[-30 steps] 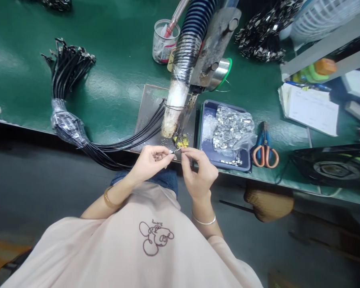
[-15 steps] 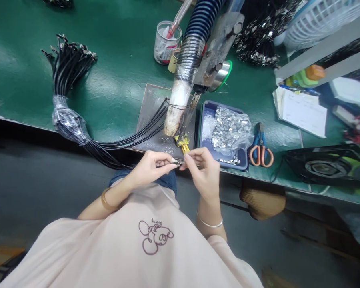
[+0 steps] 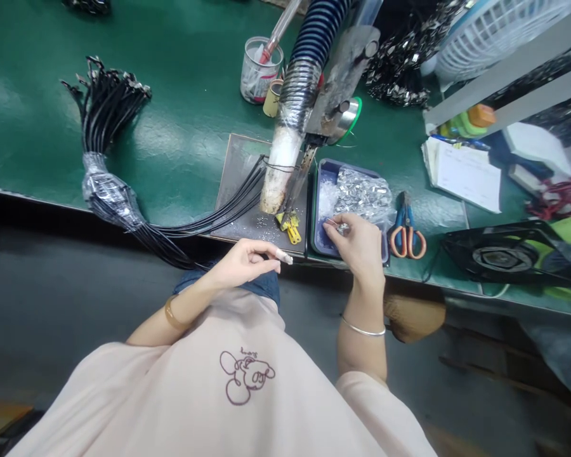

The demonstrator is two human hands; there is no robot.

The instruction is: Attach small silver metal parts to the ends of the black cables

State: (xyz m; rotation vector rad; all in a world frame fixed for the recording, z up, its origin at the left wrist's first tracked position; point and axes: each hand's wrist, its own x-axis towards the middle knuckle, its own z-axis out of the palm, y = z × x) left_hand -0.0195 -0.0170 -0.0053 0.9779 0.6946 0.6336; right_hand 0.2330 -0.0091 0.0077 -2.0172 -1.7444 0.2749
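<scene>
My left hand (image 3: 247, 261) is held just off the bench's front edge, thumb and fingers closed together. A white covering wraps a fingertip; anything pinched there is too small to make out. My right hand (image 3: 359, 244) reaches into the blue tray (image 3: 385, 255), its fingers drawn together over the contents. A thin reddish piece shows by its fingertips, but what they grip is hidden. Small silvery metal parts (image 3: 364, 190) in clear plastic lie in the tray. Black cables (image 3: 204, 225) run across a dark board (image 3: 235, 165) beside a yellow piece (image 3: 292, 230).
A ribbed hose with a white nozzle (image 3: 278, 171) and a metal stand (image 3: 335, 76) overhang the board. Pliers with orange handles (image 3: 408, 238) lie right of the tray, near a black fan (image 3: 509, 257). A wrapped cable bundle (image 3: 107, 181) rests at left.
My right hand has left my left hand and moved right, into the blue tray. The left hand has stayed near its place, and the yellow piece is now in plain view.
</scene>
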